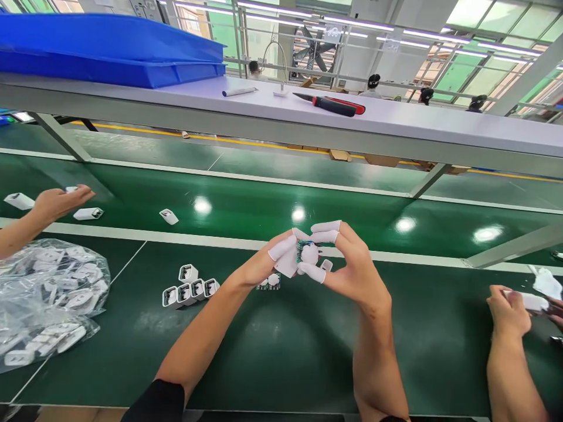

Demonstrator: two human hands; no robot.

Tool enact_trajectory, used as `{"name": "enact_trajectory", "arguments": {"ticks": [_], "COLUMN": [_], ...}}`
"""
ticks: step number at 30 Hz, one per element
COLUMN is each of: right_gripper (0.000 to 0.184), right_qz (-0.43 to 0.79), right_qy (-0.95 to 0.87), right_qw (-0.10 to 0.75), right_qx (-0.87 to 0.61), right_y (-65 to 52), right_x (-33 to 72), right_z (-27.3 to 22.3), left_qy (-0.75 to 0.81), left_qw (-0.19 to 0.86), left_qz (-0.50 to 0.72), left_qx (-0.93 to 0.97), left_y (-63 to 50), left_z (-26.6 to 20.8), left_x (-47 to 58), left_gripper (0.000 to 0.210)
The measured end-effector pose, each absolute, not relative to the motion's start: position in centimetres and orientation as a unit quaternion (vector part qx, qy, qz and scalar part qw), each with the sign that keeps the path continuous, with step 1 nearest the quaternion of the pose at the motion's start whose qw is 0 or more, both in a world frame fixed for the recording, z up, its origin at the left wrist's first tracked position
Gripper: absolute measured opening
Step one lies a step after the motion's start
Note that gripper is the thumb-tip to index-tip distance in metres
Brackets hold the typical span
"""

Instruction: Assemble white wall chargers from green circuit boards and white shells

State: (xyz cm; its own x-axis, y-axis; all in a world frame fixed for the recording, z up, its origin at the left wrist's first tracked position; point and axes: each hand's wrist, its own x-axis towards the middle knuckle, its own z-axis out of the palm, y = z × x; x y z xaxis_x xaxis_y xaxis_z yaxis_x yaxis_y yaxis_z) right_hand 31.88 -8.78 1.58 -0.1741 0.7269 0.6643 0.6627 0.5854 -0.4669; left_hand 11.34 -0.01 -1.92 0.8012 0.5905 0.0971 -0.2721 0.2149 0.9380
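Note:
White finger covers are on the fingertips of both my hands. A small green circuit board (309,253) with a white rounded lump on it is held between them. My left hand (264,261) closes on the board's left side, where a smooth white piece (287,262) also shows; I cannot tell what that piece is. From the right, my right hand (356,264) pinches the board between thumb and fingers. Below my left fingers lie more circuit boards (269,282) with white lumps. A small white part (326,265) is partly hidden behind my right thumb.
Several white open-ended housings (191,289) stand left of my forearm. Farther left lies a clear bag (53,299) of white parts. Co-workers' hands are at both sides. Above runs a shelf (264,108) with a blue tray (109,53) and red-black pliers (334,105).

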Motion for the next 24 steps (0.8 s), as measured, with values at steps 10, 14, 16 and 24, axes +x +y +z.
{"name": "enact_trajectory", "arguments": {"ticks": [10,14,16,24], "right_gripper": [0.021,0.032,0.039,0.048], "right_qz": [0.04,0.056,0.084,0.203], "right_qy": [-0.771,-0.761,-0.748,-0.586], "right_qw": [0.387,0.409,0.463,0.607], "right_qx": [-0.505,-0.5,-0.468,-0.497], "right_y": [-8.5,-8.4,-8.6,-9.3], "right_x": [31.6,32.5,32.8,30.6], "right_z": [1.7,1.5,1.4,2.1], "left_qy": [0.244,0.285,0.298,0.298], "left_qw": [0.696,0.657,0.628,0.341], "left_qz": [0.31,0.296,0.322,0.538], "left_qx": [0.6,0.632,0.642,0.711], "left_y": [0.9,1.7,1.5,-1.5], "left_z": [-4.7,-4.8,-4.2,-5.2], "left_x": [10.1,9.5,9.4,11.2], "left_gripper": [0.064,0.062,0.059,0.053]}}
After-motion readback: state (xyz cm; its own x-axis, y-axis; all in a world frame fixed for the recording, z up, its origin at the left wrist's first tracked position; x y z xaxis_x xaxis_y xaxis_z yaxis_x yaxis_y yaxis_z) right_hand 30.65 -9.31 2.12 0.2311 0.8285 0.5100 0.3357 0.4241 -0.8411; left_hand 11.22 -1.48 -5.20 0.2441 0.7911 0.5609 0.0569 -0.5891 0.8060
